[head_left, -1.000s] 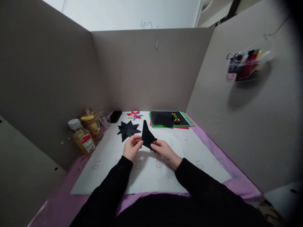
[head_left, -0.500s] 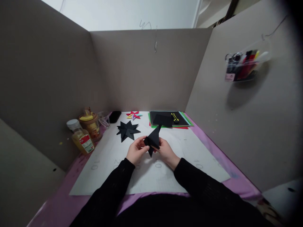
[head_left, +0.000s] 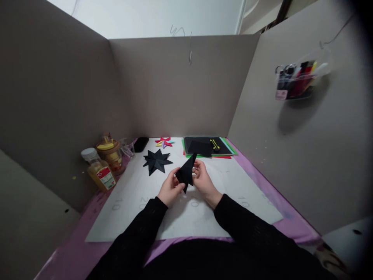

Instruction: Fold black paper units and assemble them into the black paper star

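Between my two hands is a piece of folded black paper [head_left: 186, 171], with one point up and another pointing down. My left hand [head_left: 171, 188] grips its lower left side, thumb in front and fingers behind. On the right edge, my right hand [head_left: 204, 181] holds the paper with bent fingers, some of them partly hidden behind it. A black folded-paper star [head_left: 157, 161] with several points lies on the white sheet [head_left: 134, 221], beyond my left hand. Farther back sits a smaller multicoloured paper star [head_left: 164, 142].
Coloured paper sheets with a black one on top [head_left: 198, 142] lie at the back, bearing a yellow-and-black cutter [head_left: 215, 145]. At left stand a bottle [head_left: 99, 171], a brown jar [head_left: 112, 153], a clear cup [head_left: 127, 147] and a black phone-like object [head_left: 141, 144]. Grey panels surround the table.
The folded paper has turned slightly and shifted a little left. My right hand has moved up its right edge, and its fingers are more spread.
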`<state>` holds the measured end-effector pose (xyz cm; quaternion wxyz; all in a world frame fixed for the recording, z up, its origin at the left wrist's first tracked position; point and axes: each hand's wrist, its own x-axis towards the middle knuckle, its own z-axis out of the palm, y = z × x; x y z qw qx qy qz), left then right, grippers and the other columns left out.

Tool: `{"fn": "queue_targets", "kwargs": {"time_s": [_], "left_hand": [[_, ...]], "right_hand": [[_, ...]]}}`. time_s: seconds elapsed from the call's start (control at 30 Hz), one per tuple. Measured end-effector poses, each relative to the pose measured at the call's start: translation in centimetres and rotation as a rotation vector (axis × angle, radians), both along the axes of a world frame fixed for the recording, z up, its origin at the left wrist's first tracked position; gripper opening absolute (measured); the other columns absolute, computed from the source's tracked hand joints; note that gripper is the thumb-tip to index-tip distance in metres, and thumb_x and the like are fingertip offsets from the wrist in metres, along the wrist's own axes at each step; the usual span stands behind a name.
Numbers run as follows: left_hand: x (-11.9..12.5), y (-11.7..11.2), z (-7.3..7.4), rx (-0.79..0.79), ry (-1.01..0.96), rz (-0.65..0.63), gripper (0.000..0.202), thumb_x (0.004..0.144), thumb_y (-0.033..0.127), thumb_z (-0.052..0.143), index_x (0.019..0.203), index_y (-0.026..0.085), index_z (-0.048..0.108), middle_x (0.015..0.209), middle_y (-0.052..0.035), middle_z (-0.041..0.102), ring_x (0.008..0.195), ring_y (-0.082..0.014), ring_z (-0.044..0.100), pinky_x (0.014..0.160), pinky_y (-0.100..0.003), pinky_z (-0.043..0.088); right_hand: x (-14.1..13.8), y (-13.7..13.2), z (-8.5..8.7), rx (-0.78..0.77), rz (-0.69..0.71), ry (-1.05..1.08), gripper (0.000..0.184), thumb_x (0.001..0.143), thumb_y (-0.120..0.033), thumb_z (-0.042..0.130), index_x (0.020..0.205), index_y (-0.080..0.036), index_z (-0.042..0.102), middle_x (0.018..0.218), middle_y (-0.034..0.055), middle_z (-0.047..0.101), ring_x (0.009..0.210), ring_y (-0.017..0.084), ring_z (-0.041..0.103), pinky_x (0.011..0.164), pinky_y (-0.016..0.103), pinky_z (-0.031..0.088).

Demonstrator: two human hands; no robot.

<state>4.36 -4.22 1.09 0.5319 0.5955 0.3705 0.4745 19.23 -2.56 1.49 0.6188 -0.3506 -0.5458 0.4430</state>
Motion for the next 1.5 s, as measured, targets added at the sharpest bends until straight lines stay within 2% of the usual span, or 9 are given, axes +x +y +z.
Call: {"fn": "queue_targets", "kwargs": {"time_s": [0.13, 0.3, 0.47, 0.73, 0.87, 1.0, 1.13, 1.27, 1.5], "left_hand": [[0.2, -0.3, 0.1, 0.028, 0.043, 0.023, 0.091, 0.067, 0.022, 0.067, 0.140, 0.020, 0.014, 0.093, -0.0052, 0.056, 0.074, -0.0152, 0.055, 0.058, -0.023, 0.044], [0.2, -0.5, 0.5, 0.124, 0.111, 0.240, 0.072, 0.070, 0.024, 0.063, 0.134, 0.019, 0.031, 0.104, -0.0078, 0.053, 0.076, -0.0134, 0.055, 0.059, -0.022, 0.044], [-0.4, -0.1, 1.2, 0.123, 0.019, 0.363, 0.031, 0.073, 0.033, 0.062, 0.098, 0.015, 0.059, 0.082, -0.0037, 0.059, 0.073, -0.0138, 0.055, 0.061, -0.022, 0.044], [-1.2, 0.7, 1.3, -0.104, -0.137, 0.445, 0.037, 0.064, 0.043, 0.069, 0.060, 0.016, 0.044, 0.052, 0.0068, 0.042, 0.046, -0.0060, 0.041, 0.042, -0.017, 0.033], [-1.4, 1.0, 1.0, -0.058, -0.107, 0.492, 0.032, 0.064, 0.037, 0.069, 0.067, 0.017, 0.043, 0.056, 0.0069, 0.046, 0.046, -0.0058, 0.043, 0.042, -0.016, 0.033], [-2.3, 1.2, 1.3, 0.165, -0.080, 0.589, 0.033, 0.063, 0.022, 0.068, 0.088, 0.021, 0.046, 0.092, 0.0006, 0.058, 0.056, -0.0048, 0.050, 0.055, -0.018, 0.042], [-3.9, 1.4, 2.2, 0.276, 0.115, 0.345, 0.011, 0.067, 0.017, 0.057, 0.076, 0.018, 0.063, 0.096, -0.0052, 0.061, 0.069, -0.0120, 0.057, 0.056, -0.022, 0.044], [-4.9, 1.3, 3.1, 0.276, 0.197, 0.120, 0.031, 0.066, 0.013, 0.046, 0.082, 0.020, 0.072, 0.093, -0.0063, 0.066, 0.083, -0.0195, 0.059, 0.067, -0.028, 0.048], [-4.9, 1.1, 3.6, 0.453, 0.413, -0.043, 0.031, 0.062, 0.018, 0.067, 0.092, 0.025, 0.072, 0.089, -0.0055, 0.069, 0.083, -0.0216, 0.061, 0.080, -0.034, 0.047]], "right_hand": [[0.2, 0.1, -0.3, -0.050, 0.096, -0.079, 0.019, 0.067, -0.026, 0.066, 0.075, -0.018, 0.051, 0.070, -0.0015, 0.054, 0.064, 0.012, 0.050, 0.061, 0.024, 0.042], [-0.4, -0.4, -0.2, -0.064, 0.103, -0.098, 0.021, 0.066, -0.027, 0.067, 0.076, -0.018, 0.051, 0.068, -0.0020, 0.054, 0.062, 0.012, 0.049, 0.058, 0.024, 0.041], [-0.5, -0.7, 0.6, -0.122, 0.175, -0.052, 0.025, 0.066, -0.023, 0.066, 0.088, -0.016, 0.055, 0.080, 0.0020, 0.059, 0.071, 0.014, 0.054, 0.065, 0.027, 0.043], [0.1, -0.8, 0.7, -0.231, 0.316, -0.185, 0.011, 0.066, -0.018, 0.059, 0.075, -0.015, 0.053, 0.059, -0.0042, 0.049, 0.050, 0.008, 0.041, 0.046, 0.020, 0.031], [0.2, -0.9, 0.7, -0.228, 0.315, -0.178, 0.009, 0.064, -0.016, 0.057, 0.073, -0.015, 0.053, 0.058, -0.0049, 0.048, 0.049, 0.008, 0.040, 0.046, 0.021, 0.030], [0.6, -0.7, 0.8, -0.258, 0.333, -0.211, 0.006, 0.063, -0.015, 0.056, 0.068, -0.015, 0.053, 0.055, -0.0052, 0.048, 0.046, 0.007, 0.038, 0.044, 0.021, 0.028], [1.5, -0.2, 1.0, -0.280, 0.343, -0.213, 0.004, 0.062, -0.014, 0.055, 0.065, -0.015, 0.053, 0.053, -0.0051, 0.047, 0.044, 0.006, 0.037, 0.043, 0.021, 0.025], [2.5, 0.3, 1.1, -0.372, 0.391, -0.140, 0.007, 0.060, -0.015, 0.057, 0.065, -0.015, 0.053, 0.049, -0.0056, 0.047, 0.039, 0.006, 0.037, 0.040, 0.021, 0.024], [2.9, 0.2, 1.5, -0.484, 0.547, -0.119, 0.011, 0.057, -0.018, 0.060, 0.066, -0.016, 0.054, 0.048, -0.0055, 0.048, 0.038, 0.006, 0.038, 0.039, 0.020, 0.026]]}}
